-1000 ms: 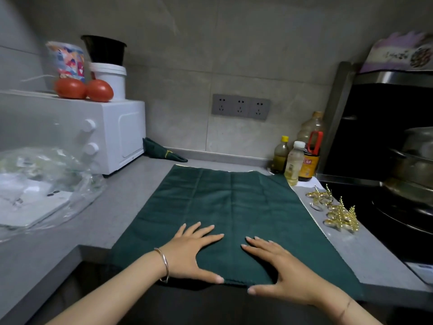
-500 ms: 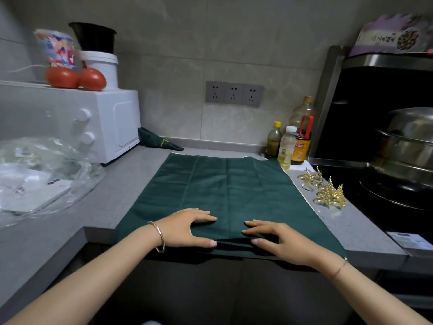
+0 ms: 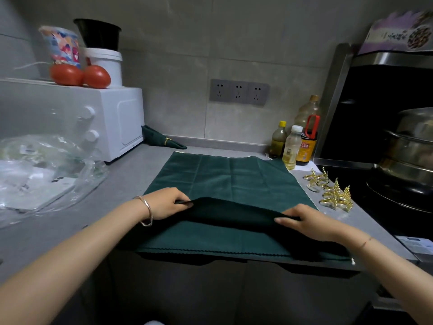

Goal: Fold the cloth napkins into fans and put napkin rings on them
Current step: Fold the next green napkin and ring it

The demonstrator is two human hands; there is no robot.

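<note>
The green napkin point(image 3: 229, 177) lies spread on the counter point(image 3: 131, 177), its near hem along the front edge. Across its near part a raised fold point(image 3: 234, 205) runs left to right between the left hand point(image 3: 164, 202) and the right hand point(image 3: 309, 221), each pinching one end (fingers curled over the cloth). Beyond, the cloth lies flat toward the wall, with gold rings point(image 3: 332, 194) just beside its right edge and a folded napkin point(image 3: 161, 140) far back by the oven point(image 3: 112, 120).

White oven point(image 3: 110, 120), two tomatoes point(image 3: 79, 75), three bottles point(image 3: 293, 146), steel pot point(image 3: 407, 151)
</note>
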